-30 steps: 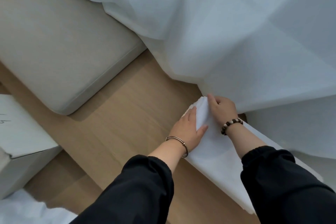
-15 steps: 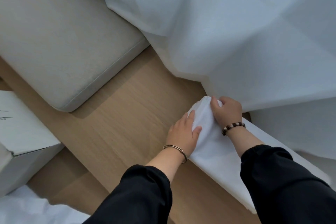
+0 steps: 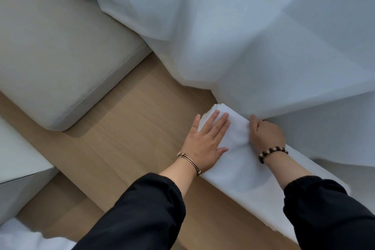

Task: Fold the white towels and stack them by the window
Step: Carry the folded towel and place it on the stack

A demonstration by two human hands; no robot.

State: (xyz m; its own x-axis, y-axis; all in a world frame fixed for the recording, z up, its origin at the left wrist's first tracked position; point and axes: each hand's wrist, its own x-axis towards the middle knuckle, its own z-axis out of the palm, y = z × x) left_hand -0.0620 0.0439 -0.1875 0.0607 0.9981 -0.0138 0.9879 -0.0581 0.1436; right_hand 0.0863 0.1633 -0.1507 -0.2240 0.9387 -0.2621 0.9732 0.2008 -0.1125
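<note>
A stack of folded white towels (image 3: 239, 170) lies on the wooden floor (image 3: 125, 128), running from the sheer white curtain (image 3: 253, 36) toward the lower right. My left hand (image 3: 205, 144) lies flat with straight fingers on the stack's far left end. On the stack's right side, at the curtain's hem, rests my right hand (image 3: 265, 138); its fingertips are hidden against the towel and curtain. The towel layers show at the far corner. Both arms wear black sleeves.
A beige cushion (image 3: 56, 46) sits on the floor at the upper left. A white box (image 3: 18, 160) stands at the left edge, and more white cloth (image 3: 22, 239) lies at the bottom left. The curtain drapes over the floor to the right.
My left hand has slid up onto the towel stack and flattened, fingers straight. My right hand has moved to the right, off the far corner, to the curtain side.
</note>
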